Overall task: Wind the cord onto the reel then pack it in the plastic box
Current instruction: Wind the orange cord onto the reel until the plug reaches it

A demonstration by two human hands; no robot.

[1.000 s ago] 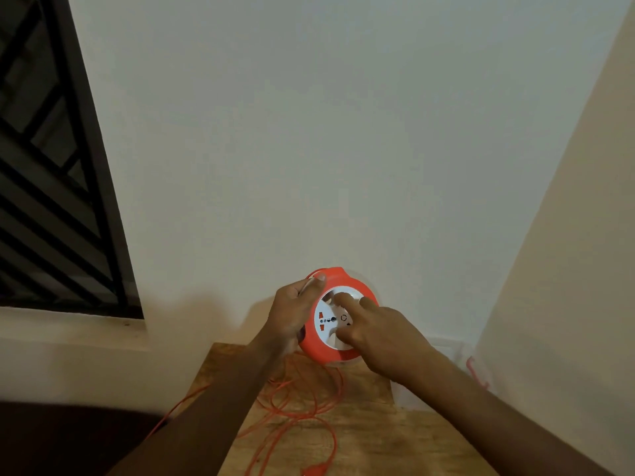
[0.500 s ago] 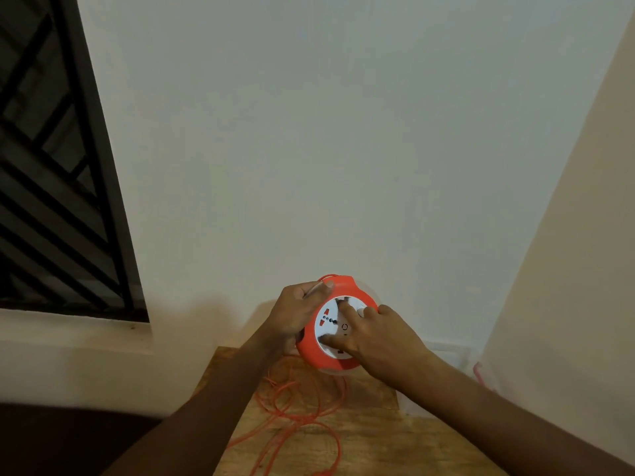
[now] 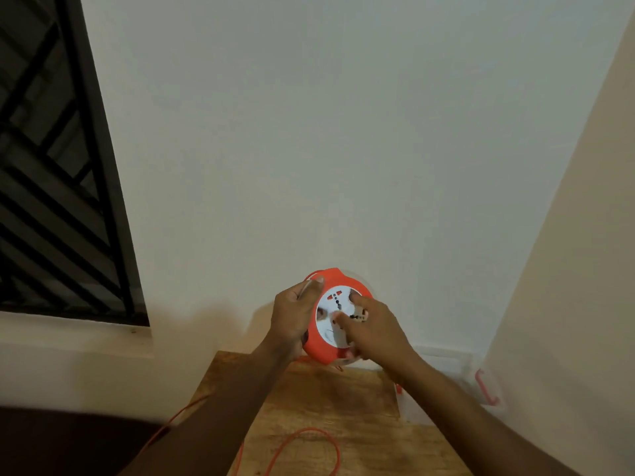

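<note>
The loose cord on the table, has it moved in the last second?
Yes. The cord has drawn in: the tangle on the table below the reel is gone, leaving one loop nearer the person.

- Two bare forearms come up from the 6 o'clock edge of the head view, one from about 7 o'clock, the other from about 5 o'clock.
- No sleeve, cuff or glove shows on either arm; both are uncovered from the frame edge to the wrist.
- The left hand (image 3: 294, 316) is bare, with a short, pale nail showing on the thumb at its 1 o'clock end.
- The right hand (image 3: 372, 329) is bare too.
</note>
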